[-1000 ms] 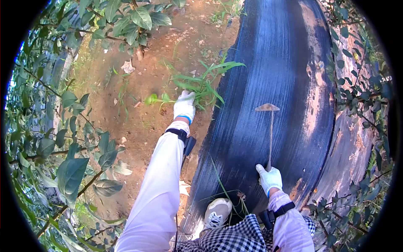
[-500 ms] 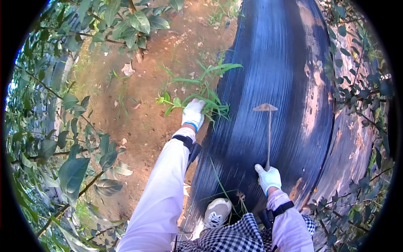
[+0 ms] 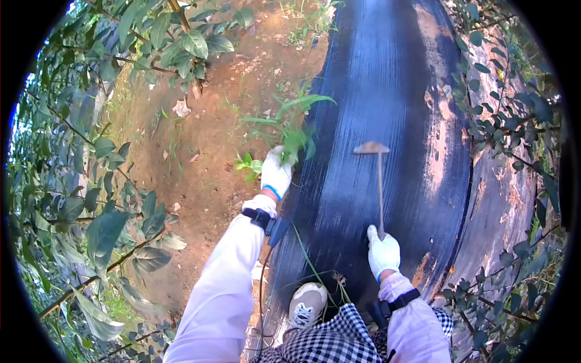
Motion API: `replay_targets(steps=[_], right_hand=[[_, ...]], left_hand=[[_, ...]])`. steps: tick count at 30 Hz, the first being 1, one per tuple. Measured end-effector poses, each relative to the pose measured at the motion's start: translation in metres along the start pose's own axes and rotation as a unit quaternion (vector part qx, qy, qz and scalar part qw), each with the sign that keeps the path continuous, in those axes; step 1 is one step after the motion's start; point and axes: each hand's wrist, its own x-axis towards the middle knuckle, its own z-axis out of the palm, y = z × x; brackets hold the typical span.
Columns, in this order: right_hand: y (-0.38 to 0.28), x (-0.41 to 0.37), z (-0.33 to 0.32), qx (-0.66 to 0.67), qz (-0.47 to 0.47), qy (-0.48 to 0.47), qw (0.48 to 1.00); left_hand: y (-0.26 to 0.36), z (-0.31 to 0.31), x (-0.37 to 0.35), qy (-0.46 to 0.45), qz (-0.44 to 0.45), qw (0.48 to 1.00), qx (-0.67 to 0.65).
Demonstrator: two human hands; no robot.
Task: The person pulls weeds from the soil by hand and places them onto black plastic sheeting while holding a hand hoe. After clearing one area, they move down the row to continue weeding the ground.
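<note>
Right hand [image 3: 384, 251], white-gloved, clasps a thin grey-shafted hoe [image 3: 380, 187], long axis forward (head [image 3: 371, 147] farthest), over shiny black sheeting [image 3: 339, 199]; left hand [image 3: 277, 172], gloved likewise, grips long-leaved green weeds [image 3: 294, 138] fanning forward beside the sheeting.

We count one white-gloved left hand [image 3: 278, 172] and one white-gloved right hand [image 3: 384, 251], with two black wrist straps [image 3: 407, 299]. Near us is one white-laced grey shoe [image 3: 307, 304]; farther off, one thin-handled hoe [image 3: 380, 181] with a flat half-round head at right and one bunch of leafy green weeds [image 3: 295, 139] at left.
</note>
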Motion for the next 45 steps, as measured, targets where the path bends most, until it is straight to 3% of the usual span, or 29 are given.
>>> replay_targets(steps=[2,3,4,7,8,11,17,21,23,27,29,31,33,34,35,37,40,43,44,45], right_hand=[[-0.011,-0.013,-0.018,0.08,-0.016,0.052,0.995],[-0.026,-0.022,-0.036,0.157,-0.032,0.071,0.985],[-0.035,-0.026,-0.053,0.215,-0.047,0.083,0.972],[-0.045,-0.023,-0.096,0.333,-0.104,0.112,0.93],[-0.047,-0.026,-0.11,0.328,-0.107,0.117,0.931],[-0.036,-0.015,-0.133,0.365,-0.097,0.115,0.919],[-0.006,-0.015,-0.167,0.373,-0.093,0.08,0.92],[0.012,-0.007,-0.186,0.396,-0.106,0.047,0.911],[0.011,-0.005,-0.188,0.384,-0.104,0.065,0.915],[0.003,0.0,-0.179,0.347,-0.114,0.079,0.928],[-0.002,0.009,-0.172,0.294,-0.08,0.07,0.95],[0.003,0.033,-0.159,0.254,-0.068,0.096,0.96],[0.016,0.067,-0.147,0.077,-0.134,0.193,0.969],[0.005,0.063,-0.148,-0.021,-0.137,0.203,0.969],[-0.026,0.043,-0.146,0.027,-0.072,0.165,0.983],[-0.039,0.057,-0.132,-0.001,-0.025,0.168,0.986],[-0.063,0.066,-0.102,0.061,-0.009,0.156,0.986],[-0.089,0.068,-0.086,0.035,0.004,0.138,0.99],[-0.101,0.065,-0.085,0.04,0.028,0.111,0.993],[-0.111,0.064,-0.08,-0.009,-0.005,0.146,0.989]], left_hand=[[0.096,0.032,-0.033,-0.184,-0.002,0.967,0.176],[0.133,0.045,-0.045,-0.299,-0.138,0.939,0.098],[0.153,0.056,-0.048,-0.351,-0.147,0.915,0.137],[0.151,0.06,-0.047,-0.172,-0.013,0.954,0.244],[0.159,0.059,-0.052,-0.137,-0.008,0.948,0.289],[0.157,0.047,-0.079,-0.138,-0.087,0.971,0.173],[0.173,0.046,-0.147,-0.146,-0.213,0.91,0.325],[0.182,0.035,-0.154,-0.105,-0.179,0.871,0.445],[0.165,0.014,-0.135,-0.09,-0.116,0.853,0.501],[0.161,-0.013,-0.086,0.012,-0.159,0.856,0.491],[0.128,-0.048,-0.058,0.074,-0.163,0.854,0.489],[0.096,-0.087,-0.033,0.17,-0.158,0.82,0.524],[0.078,-0.122,-0.008,0.246,-0.213,0.814,0.481],[0.054,-0.145,0.006,0.317,-0.179,0.806,0.466],[0.06,-0.155,0.019,0.322,-0.207,0.817,0.431],[0.053,-0.177,0.047,0.309,-0.143,0.793,0.505],[0.074,-0.19,0.093,0.214,-0.136,0.76,0.599],[0.057,-0.24,0.149,0.203,-0.084,0.708,0.671],[0.055,-0.259,0.164,0.213,-0.106,0.701,0.673],[0.056,-0.275,0.181,0.222,-0.125,0.692,0.675]])
